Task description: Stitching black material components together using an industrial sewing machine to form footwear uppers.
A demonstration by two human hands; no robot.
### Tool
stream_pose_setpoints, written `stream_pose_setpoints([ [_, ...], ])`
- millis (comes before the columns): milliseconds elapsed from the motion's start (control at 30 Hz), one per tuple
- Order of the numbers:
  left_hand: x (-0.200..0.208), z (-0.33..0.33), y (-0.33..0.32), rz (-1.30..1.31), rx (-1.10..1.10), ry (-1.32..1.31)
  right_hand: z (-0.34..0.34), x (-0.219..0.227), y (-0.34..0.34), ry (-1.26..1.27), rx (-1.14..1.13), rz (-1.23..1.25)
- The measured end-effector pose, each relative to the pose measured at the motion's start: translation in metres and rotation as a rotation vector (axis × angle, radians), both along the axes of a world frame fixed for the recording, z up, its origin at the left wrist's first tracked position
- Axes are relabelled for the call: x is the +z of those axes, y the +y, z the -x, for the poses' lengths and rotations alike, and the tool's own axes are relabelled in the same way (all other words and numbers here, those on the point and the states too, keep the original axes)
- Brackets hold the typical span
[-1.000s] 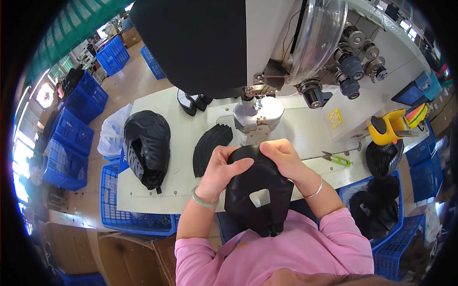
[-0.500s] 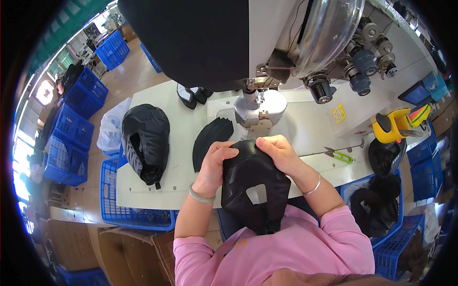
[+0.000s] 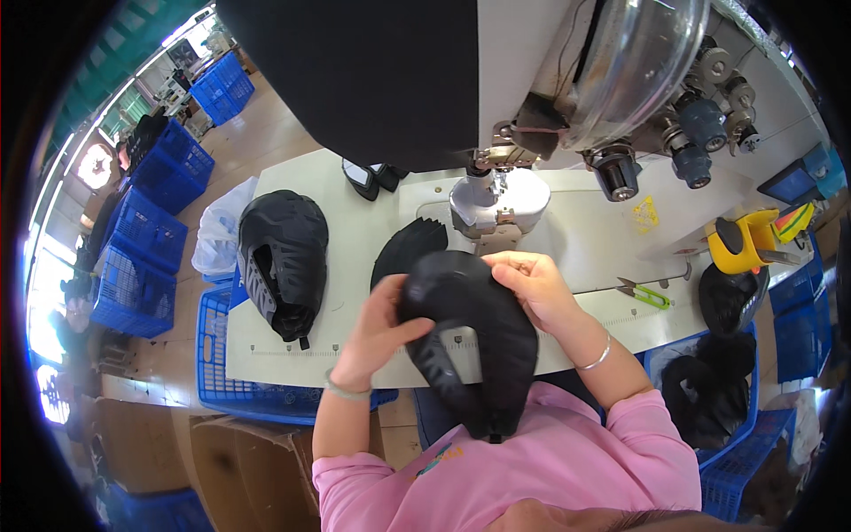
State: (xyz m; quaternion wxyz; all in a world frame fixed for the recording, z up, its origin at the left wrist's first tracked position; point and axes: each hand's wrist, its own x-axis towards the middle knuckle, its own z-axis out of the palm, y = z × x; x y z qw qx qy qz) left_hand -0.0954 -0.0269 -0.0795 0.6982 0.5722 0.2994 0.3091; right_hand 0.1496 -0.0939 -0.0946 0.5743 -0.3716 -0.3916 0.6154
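Between my two hands is a black shoe upper point(image 3: 512, 330), its toe toward the sewing machine and its heel end against my pink shirt. My left hand point(image 3: 377, 330) grips its left side, thumb reaching to the rim of the opening. At the upper's far right edge, my right hand point(image 3: 539, 285) pinches with thumb and fingers. Through the opening the pale tabletop shows. Just beyond stands the post and needle area of a sewing machine point(image 3: 499, 208). A fan of black cut pieces point(image 3: 412, 248) lies partly behind the upper.
Black shoe uppers point(image 3: 284, 253) rest on the table's left. Green-handled thread snips point(image 3: 645, 294) lie right, near a yellow holder point(image 3: 743, 238). Blue crates point(image 3: 222, 372) stand below the table edge, and a blue crate of black pieces point(image 3: 709, 390) sits at right. A cardboard box point(image 3: 253, 474) is lower left.
The upper has tilted and turned, its opening now larger in view. My left hand has slid from the toe down its left side. My right hand has shifted slightly right.
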Motion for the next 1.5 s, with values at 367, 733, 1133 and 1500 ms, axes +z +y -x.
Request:
stream_pose_setpoints([
  [367,-0.004,0.181,0.162,-0.823,1.161,0.944,-0.020,0.018,-0.053,-0.311,0.197,0.037],
  [733,0.030,0.105,0.142,-1.435,1.026,0.959,-0.115,0.035,-0.173,-1.136,-0.765,0.230],
  [1133,-0.026,-0.121,-0.046,-1.580,-0.799,0.894,0.069,-0.004,-0.051,-1.392,-0.128,-0.793],
  [1500,-0.144,-0.113,-0.025,-1.041,-0.536,0.264,0.038,-0.011,-0.052,-1.612,-0.221,-0.668],
])
